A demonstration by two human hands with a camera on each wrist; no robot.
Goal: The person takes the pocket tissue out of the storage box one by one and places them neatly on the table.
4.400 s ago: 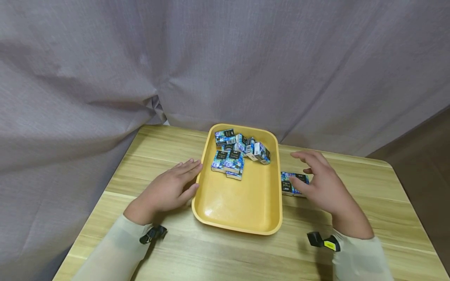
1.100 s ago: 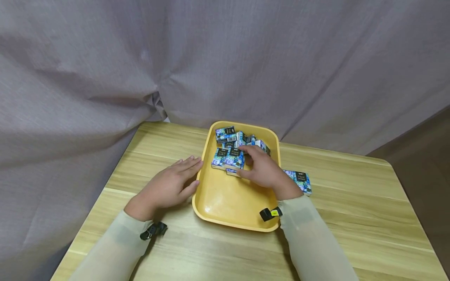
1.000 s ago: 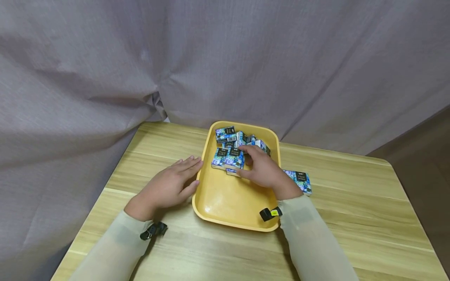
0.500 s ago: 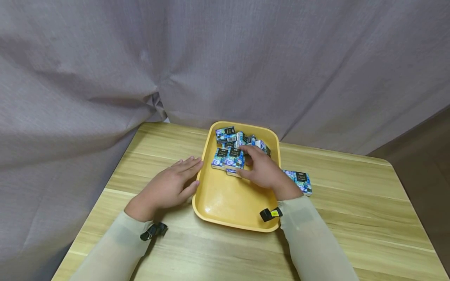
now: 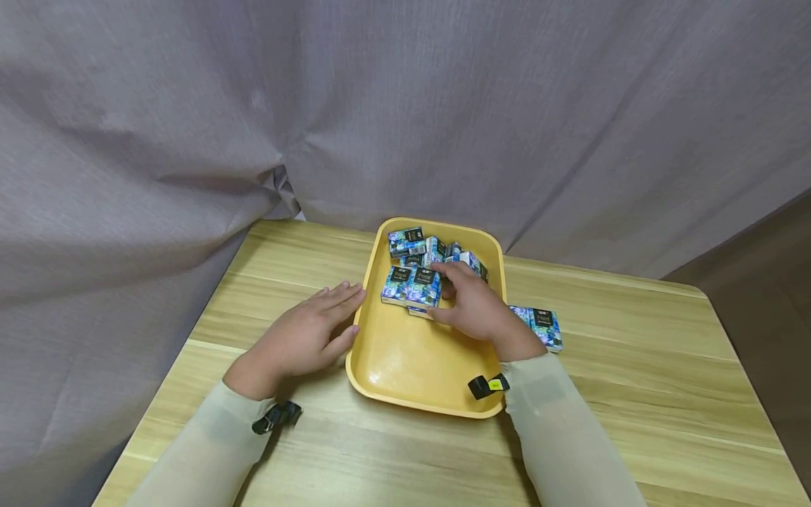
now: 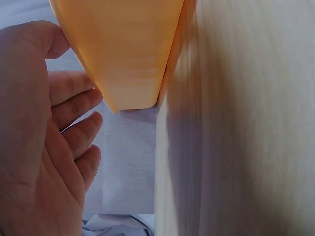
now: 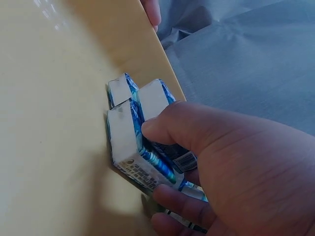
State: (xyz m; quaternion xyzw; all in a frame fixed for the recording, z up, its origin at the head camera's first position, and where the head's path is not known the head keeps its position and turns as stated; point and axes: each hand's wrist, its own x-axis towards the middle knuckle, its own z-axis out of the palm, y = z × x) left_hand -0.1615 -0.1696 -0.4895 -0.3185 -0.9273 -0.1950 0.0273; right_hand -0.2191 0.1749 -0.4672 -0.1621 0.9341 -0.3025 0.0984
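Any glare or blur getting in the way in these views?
Head view: sharp, even light, a small shine on the tray floor near its front corner. Left wrist view: tray wall and table soft, too close to focus. Right wrist view: the boxes are fairly clear, with slight glare at top left.

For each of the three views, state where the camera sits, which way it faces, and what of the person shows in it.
Head: sits above, faces forward and down at the table, yellow tray and small boxes; both hands and sleeves show.
Left wrist: sits low, faces along the left hand toward the tray's outer wall.
Right wrist: sits inside the tray, faces the right hand gripping a box.
All three views share the tray.
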